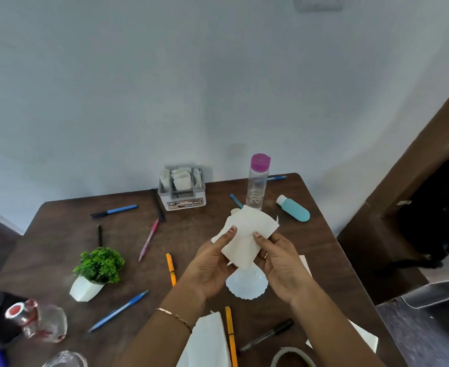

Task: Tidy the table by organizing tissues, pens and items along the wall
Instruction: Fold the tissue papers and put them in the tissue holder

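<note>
**Tidy-up looks barely started tbh**

Some tissues sit in the grey holder by the wall, but the blue pen, orange pen and others lie scattered across the bench. A loose tissue waits at the near edge. The left hand and right hand both pinch a folded tissue, raised between them, well short of the holder.

White folded tissue above table

The bottom edge cuts off the tape roll and a glass piece. The tissue and right hand hide part of the scalloped dish. The label on the tissue holder is too blurred to read.
</note>
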